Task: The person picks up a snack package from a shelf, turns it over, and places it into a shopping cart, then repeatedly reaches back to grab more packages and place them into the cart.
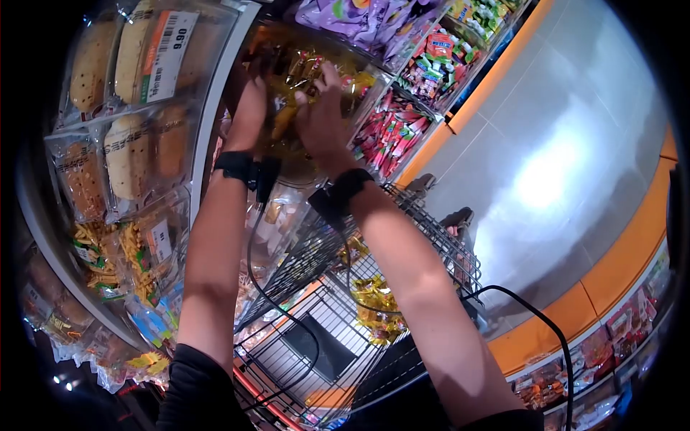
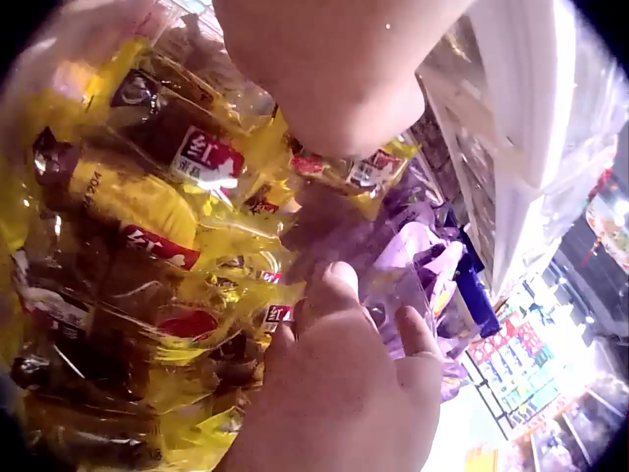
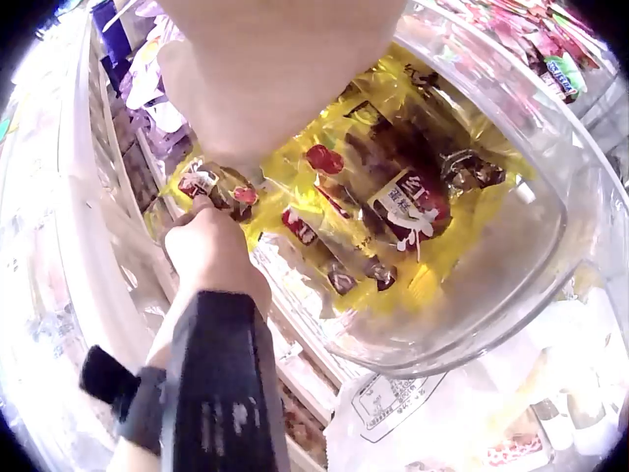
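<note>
Both hands reach into a clear plastic bin (image 3: 565, 221) filled with snack cakes (image 1: 302, 65) in yellow see-through wrappers with red labels. At the bin's left side in the head view, my left hand (image 1: 248, 111) pinches one wrapped snack cake (image 3: 236, 195), whose end shows past the fingers in the right wrist view. My right hand (image 1: 321, 122) is over the packs beside it, thumb and fingers spread apart and nothing between them. In the left wrist view the right hand (image 2: 339, 369) appears below the same heap, fingers slightly bent.
Below the bin stands a wire shopping cart (image 1: 460, 267) holding yellow packs (image 1: 377, 309). Packaged bread (image 1: 129, 154) lines the shelf at left. Purple bags (image 1: 352, 21) and small candies (image 1: 394, 136) fill neighbouring bins. A cable (image 1: 553, 323) hangs by the right arm.
</note>
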A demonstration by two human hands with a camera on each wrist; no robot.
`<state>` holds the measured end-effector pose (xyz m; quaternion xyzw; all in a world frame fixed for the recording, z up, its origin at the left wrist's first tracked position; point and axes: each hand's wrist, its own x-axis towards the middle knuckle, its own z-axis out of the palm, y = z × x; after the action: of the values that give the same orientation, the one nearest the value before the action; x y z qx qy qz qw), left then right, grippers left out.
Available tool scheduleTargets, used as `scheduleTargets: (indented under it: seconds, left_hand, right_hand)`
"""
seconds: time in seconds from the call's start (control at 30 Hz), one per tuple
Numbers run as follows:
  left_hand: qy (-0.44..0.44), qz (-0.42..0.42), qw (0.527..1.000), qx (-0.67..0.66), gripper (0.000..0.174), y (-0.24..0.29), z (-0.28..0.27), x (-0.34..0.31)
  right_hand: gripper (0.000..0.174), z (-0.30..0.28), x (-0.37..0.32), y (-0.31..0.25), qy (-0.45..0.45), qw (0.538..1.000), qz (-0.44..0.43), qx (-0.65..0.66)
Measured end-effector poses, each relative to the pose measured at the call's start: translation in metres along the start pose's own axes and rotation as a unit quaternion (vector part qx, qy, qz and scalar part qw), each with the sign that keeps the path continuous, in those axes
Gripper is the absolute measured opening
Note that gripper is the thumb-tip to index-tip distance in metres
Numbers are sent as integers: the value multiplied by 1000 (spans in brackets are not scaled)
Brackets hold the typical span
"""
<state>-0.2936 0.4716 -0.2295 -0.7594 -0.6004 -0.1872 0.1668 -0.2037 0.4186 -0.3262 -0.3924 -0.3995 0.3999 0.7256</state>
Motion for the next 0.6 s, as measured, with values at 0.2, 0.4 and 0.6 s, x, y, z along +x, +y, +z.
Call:
scheduleTargets:
  seconds: [0.2,0.4,0.6]
  left_hand:
    - [-229,-433,755,-437,38,-1,7,-4]
    - [-310,-282,863,-281,34,-45,11,-10]
    - [-333,-310,853,-256,38,-30,12,4]
  right_hand:
    - [58,-4,5,-15,-25,999,29,-37]
    - [56,-10,4,-17,-46,998,36,-12]
    - [53,-9,4,-20,-59,997,49,-10]
